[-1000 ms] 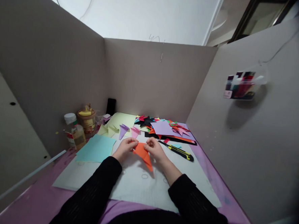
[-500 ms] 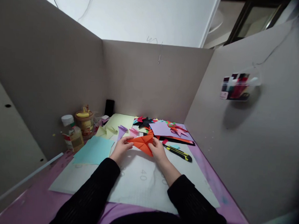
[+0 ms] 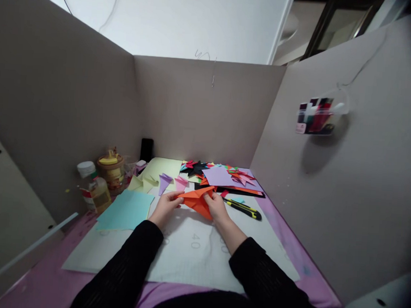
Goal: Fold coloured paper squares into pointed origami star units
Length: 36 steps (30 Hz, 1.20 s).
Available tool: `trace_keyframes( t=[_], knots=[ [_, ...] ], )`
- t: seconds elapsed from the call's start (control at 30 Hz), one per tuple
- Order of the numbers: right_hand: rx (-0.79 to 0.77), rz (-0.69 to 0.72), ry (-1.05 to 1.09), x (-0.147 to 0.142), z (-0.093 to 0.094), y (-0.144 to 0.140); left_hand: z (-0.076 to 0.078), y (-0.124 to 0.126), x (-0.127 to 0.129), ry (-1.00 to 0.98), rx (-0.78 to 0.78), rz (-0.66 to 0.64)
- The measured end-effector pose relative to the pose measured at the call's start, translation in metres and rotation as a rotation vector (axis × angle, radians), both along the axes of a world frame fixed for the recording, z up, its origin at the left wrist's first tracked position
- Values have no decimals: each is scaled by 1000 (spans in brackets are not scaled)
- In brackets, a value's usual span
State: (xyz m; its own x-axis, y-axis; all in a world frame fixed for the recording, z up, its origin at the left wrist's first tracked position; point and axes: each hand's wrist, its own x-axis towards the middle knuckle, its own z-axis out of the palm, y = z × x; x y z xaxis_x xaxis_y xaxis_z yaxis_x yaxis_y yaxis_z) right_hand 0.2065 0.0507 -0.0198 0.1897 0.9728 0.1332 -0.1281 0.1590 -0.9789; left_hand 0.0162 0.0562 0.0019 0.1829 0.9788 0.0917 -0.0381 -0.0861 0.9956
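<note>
Grey walls [image 3: 201,112] stand around the back and sides of a table spread with a pink cloth [image 3: 41,274]. On the cloth lies a white mat [image 3: 181,266], and a light blue sheet of paper [image 3: 125,209] covers part of its left side.

A clear tub [image 3: 315,119] hangs on the right wall; any writing on its pale pink label [image 3: 301,128] is too blurred to read. At the left stand a jar [image 3: 114,175] and, nearer, a bottle [image 3: 100,194], whose red and white label shows no legible words.

The orange paper [image 3: 197,202], folded and creased, is held above the middle of the mat. The left hand [image 3: 165,208] pinches its left corner, fingers closed on it; the right hand [image 3: 218,207] grips its right side, thumb on the near face.

A black and yellow cutter [image 3: 244,209] lies just right of the right hand. Beyond the left hand are a folded purple paper [image 3: 164,184] and a smaller pink one [image 3: 180,183]. Smallest is the mat's printing: "40" reads clearly below the hands.
</note>
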Motion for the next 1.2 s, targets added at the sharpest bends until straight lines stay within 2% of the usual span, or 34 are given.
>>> trace_keyframes(
  t=[0.13, 0.27, 0.4, 0.5, 0.67, 0.83, 0.97, 1.03, 1.2],
  knots=[
    [5, -29, -55, 1, 4, -2, 0, 1, 0, 53, 40, 13],
    [63, 70, 10, 0, 12, -5, -4, 5, -2, 58, 28, 161],
    [-29, 146, 149, -1, 15, -7, -8, 10, -6, 16, 3, 280],
    [-113, 196, 295, -1, 13, -7, -9, 12, -8, 10, 34, 304],
    [-167, 243, 446, 1, 8, -4, -12, 14, -8, -21, 29, 295],
    [-129, 273, 404, 5, 0, -1, -14, 16, -6, -39, 44, 246],
    [-150, 245, 373, 6, -2, 1, -8, 11, -5, -19, 59, 189],
    [-153, 218, 313, 7, -1, 2, -4, 6, -3, 13, 56, 153],
    [-116, 134, 10, 9, 2, 4, 2, 0, -2, 149, 89, 79]
  ],
)
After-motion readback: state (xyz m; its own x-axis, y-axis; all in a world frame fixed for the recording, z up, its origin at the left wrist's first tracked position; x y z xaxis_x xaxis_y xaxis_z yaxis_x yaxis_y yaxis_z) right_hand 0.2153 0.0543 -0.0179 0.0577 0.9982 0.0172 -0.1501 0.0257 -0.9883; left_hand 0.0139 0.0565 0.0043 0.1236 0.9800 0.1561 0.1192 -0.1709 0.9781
